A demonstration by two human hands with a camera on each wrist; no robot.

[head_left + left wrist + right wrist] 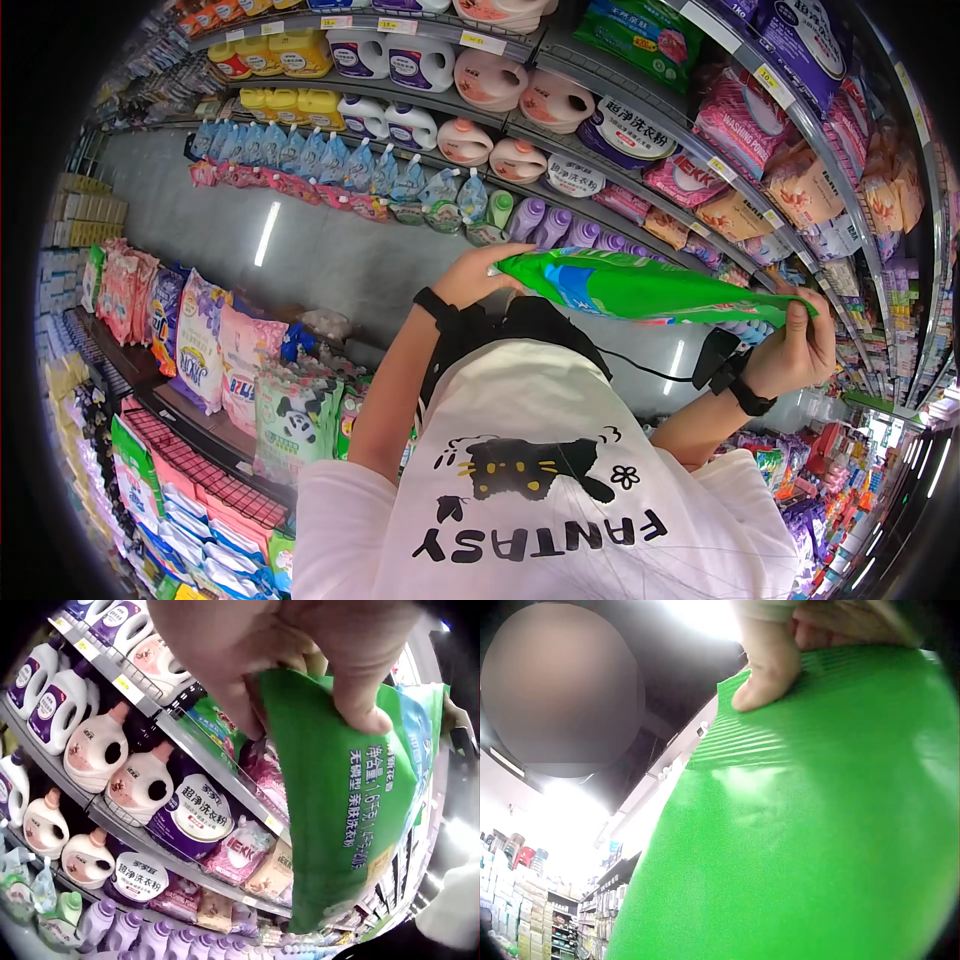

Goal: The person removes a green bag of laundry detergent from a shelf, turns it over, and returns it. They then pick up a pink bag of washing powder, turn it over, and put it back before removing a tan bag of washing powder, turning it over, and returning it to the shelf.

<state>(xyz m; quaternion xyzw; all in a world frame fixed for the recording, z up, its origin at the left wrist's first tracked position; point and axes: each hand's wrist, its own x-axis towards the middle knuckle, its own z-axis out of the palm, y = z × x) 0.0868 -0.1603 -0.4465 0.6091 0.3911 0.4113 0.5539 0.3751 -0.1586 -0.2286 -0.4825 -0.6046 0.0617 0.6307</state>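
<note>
A green printed bag (650, 290) is stretched between both hands in front of the white shirt. At its left end, my left hand (482, 277) grips the edge; the left wrist view shows that thumb pressed on the bag (330, 802), with my left hand (292, 645) above the printed text. My right hand (797, 350) pinches the opposite end. In the right wrist view my right hand (769, 667) holds the ribbed edge of the bag (780, 847), thumb on the near face and the other fingers partly hidden behind it.
Shelves of detergent bottles (490, 82) and washing powder bags (740, 118) curve along the top and right. Blue pouches (330, 158) and purple bottles (552, 227) stand lower down. At the left, another shelf carries upright bags (200, 340). Grey floor (385, 260) runs between.
</note>
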